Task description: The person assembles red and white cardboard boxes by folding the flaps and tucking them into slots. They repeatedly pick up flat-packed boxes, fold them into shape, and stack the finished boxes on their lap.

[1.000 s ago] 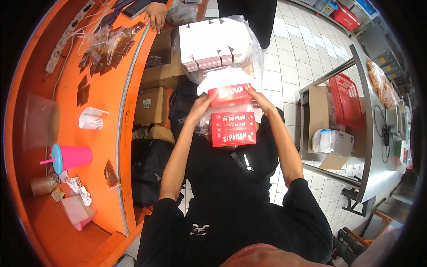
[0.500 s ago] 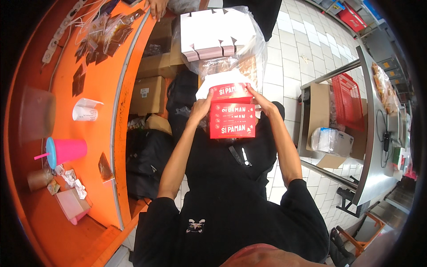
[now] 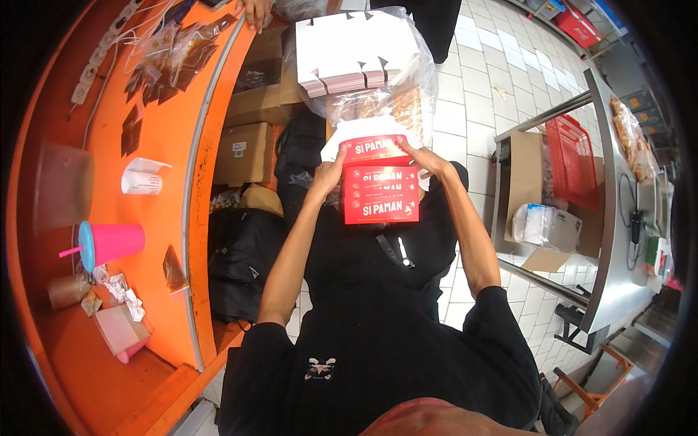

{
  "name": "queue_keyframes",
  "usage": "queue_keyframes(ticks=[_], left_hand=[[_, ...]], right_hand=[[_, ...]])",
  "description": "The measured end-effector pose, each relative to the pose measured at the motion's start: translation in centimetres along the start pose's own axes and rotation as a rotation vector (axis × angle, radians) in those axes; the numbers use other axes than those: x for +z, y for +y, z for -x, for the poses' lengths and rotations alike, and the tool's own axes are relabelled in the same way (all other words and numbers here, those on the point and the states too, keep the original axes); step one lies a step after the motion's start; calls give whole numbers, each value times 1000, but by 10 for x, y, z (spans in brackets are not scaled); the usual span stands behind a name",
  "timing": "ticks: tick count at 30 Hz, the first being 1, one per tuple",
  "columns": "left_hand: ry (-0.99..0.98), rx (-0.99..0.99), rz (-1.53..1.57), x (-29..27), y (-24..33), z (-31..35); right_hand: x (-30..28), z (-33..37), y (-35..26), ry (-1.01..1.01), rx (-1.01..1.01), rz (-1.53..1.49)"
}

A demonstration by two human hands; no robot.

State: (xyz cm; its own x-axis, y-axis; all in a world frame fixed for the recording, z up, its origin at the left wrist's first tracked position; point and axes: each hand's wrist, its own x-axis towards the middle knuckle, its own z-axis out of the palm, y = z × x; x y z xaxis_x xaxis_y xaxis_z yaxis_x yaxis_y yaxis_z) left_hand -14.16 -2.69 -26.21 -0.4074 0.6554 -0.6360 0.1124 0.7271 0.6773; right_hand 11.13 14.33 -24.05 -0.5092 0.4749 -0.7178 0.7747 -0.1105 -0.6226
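Both my hands grip a red-and-white cardboard box blank [image 3: 374, 150] by its two sides, above my lap. My left hand [image 3: 330, 174] has its thumb pressed on the left end of the red panel, the other fingers tucked underneath. My right hand [image 3: 427, 161] pinches the right end likewise, thumb on top. White flaps of the blank stick out beyond the red panel. Just nearer to me, several red box pieces [image 3: 381, 209] with white lettering lie overlapped on my lap, their front edges stepped.
Ahead stands a stack of flat white cardboard blanks [image 3: 356, 54] on clear plastic. At left, an orange counter [image 3: 156, 240] holds a pink cup [image 3: 120, 243], brown sachets [image 3: 174, 62] and paper. Another person's hand [image 3: 256, 13] rests on its far edge. A steel table [image 3: 607, 254] stands right, a red basket [image 3: 571, 163] below.
My right thumb has shifted slightly left and inward along the red panel, which looks a little more bowed. Both hands keep hold of the blank; the overlapped red pieces stay in place.
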Motion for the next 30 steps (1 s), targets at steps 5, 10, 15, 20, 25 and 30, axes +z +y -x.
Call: queue_keyframes(ticks=[5,10,15,20,25,30], left_hand=[[-116,20,109,0,-3,-5],[-312,24,158,-15,2,9],[-341,33,227,-18,2,13],[-344,43,330,-17,-3,16],[-449,20,437,-23,-14,5],[-453,22,412,-21,-10,5]], right_hand=[[8,13,3,86,-51,-134],[8,17,13,119,-72,-140],[12,13,30,177,-111,-218],[15,20,25,178,-117,-257],[7,21,21,58,-113,-204],[-2,12,49,-61,-207,-343]])
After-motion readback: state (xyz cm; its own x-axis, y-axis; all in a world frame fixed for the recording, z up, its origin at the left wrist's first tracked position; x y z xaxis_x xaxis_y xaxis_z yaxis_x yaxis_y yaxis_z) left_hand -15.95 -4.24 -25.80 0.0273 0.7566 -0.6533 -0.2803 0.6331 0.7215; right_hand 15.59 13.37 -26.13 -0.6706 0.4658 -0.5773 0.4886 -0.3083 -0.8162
